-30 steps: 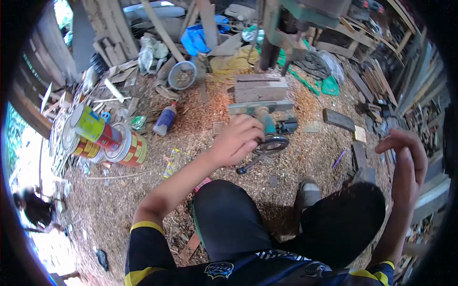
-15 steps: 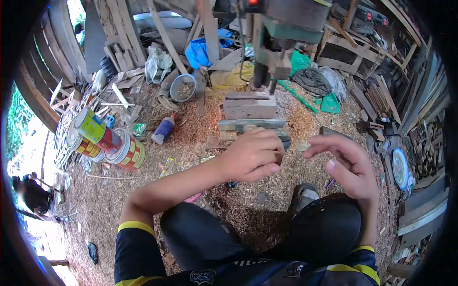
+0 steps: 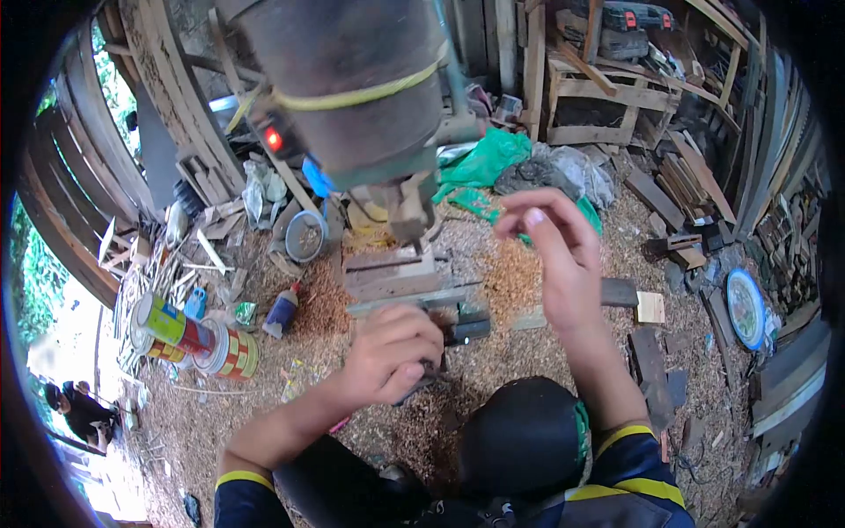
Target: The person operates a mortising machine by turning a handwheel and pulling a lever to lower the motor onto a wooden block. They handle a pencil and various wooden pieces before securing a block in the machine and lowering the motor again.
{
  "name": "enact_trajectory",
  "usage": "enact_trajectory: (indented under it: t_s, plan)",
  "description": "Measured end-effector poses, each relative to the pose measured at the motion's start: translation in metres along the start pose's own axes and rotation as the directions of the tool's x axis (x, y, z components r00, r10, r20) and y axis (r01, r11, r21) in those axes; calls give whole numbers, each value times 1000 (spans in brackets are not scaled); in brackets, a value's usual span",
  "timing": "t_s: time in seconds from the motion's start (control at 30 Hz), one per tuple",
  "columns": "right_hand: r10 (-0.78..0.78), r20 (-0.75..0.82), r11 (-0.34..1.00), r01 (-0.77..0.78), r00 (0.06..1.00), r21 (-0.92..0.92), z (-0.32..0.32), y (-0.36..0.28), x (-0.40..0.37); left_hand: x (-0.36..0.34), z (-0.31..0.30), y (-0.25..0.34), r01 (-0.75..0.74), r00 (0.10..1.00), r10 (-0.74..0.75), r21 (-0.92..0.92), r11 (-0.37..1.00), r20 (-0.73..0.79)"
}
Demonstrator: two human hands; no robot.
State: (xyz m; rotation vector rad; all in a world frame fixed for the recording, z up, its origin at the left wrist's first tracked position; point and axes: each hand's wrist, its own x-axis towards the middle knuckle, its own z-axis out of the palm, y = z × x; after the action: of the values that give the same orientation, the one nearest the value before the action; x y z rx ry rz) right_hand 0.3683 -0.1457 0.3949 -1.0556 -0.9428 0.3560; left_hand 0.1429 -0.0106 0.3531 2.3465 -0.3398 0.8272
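My left hand (image 3: pixel 393 354) is closed, at the near side of a metal vise (image 3: pixel 468 327) at floor level. Part of a dark piece (image 3: pixel 426 373) shows under its fingers, too covered to name. My right hand (image 3: pixel 563 255) is raised to the right of the vise, fingers loosely bent and apart from the thumb, with nothing seen in it. Behind the vise lies a brown wooden block (image 3: pixel 392 286). Over that block hangs the drill-like spindle end (image 3: pixel 408 216) of a large standing machine (image 3: pixel 352 132) with a yellow band and a lit red lamp (image 3: pixel 274 139).
Wood shavings (image 3: pixel 515 282) cover the floor. Paint cans (image 3: pixel 231 350), a bottle (image 3: pixel 282 312) and a bucket (image 3: pixel 306 236) stand on the left. Boards (image 3: pixel 650 370) and a round tray (image 3: pixel 745 308) lie on the right. Another person (image 3: pixel 84 414) is at the far left.
My view has shifted, bringing more of the machine into sight. My left hand has come down from the vise top toward its near side. My right hand has risen toward the machine.
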Motion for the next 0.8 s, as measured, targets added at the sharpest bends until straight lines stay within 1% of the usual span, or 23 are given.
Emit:
enact_trajectory:
  t_s: [0.03,0.07,0.13,0.17,0.23,0.27,0.33,0.37,0.4,0.47,0.5,0.53,0.6,0.63,0.67,0.73,0.77,0.8]
  plan:
    - [-10,-21,998,11,1000,65,-1,9,16,2,5,-2,18,999,-19,32,999,35]
    - [-18,-26,998,19,1000,65,-2,18,33,3,10,-4,36,997,-41,63,997,68]
    - [-56,-55,994,61,997,93,-2,34,68,6,23,-8,45,998,-48,46,998,49]
    - [-64,-55,993,69,996,92,0,42,86,8,29,-10,76,996,-80,94,993,40]
    - [-137,-134,990,133,982,-37,5,57,126,7,40,-14,129,990,-135,176,976,26]
    - [-149,-131,989,144,980,-41,7,63,147,2,45,-17,118,992,-124,179,977,21]
    - [-349,-160,930,320,923,-184,12,73,189,-14,55,-23,249,961,-272,297,922,39]
    - [-360,-157,924,328,920,-197,15,74,207,-20,61,-24,300,947,-321,309,902,17]
    - [-398,-146,901,355,906,-251,18,79,226,-21,63,-21,294,950,-312,311,904,10]
    - [-353,-115,918,320,929,-236,29,85,258,-19,65,-15,380,920,-388,363,851,-55]
    - [-363,-100,897,318,927,-309,34,82,267,-19,69,-17,405,914,-385,370,836,-131]
    - [-333,-112,913,290,936,-286,41,86,279,-19,72,-17,403,915,-378,367,839,-140]
    - [-321,-120,907,269,939,-324,52,91,298,-23,79,-16,451,892,-389,492,745,-229]
    - [-181,-76,954,156,981,-254,55,85,304,-28,82,-16,435,900,-372,534,725,-229]
    - [-184,-72,954,161,980,-254,59,80,305,-32,82,-17,436,900,-369,535,724,-233]
    - [-165,-143,947,116,976,-301,63,76,300,-33,79,-14,362,931,-324,532,765,-167]
    - [-148,-150,969,113,978,-219,62,75,298,-34,79,-15,354,934,-323,536,766,-155]
    - [-151,-153,968,115,977,-222,61,68,295,-36,80,-15,350,935,-319,535,769,-154]
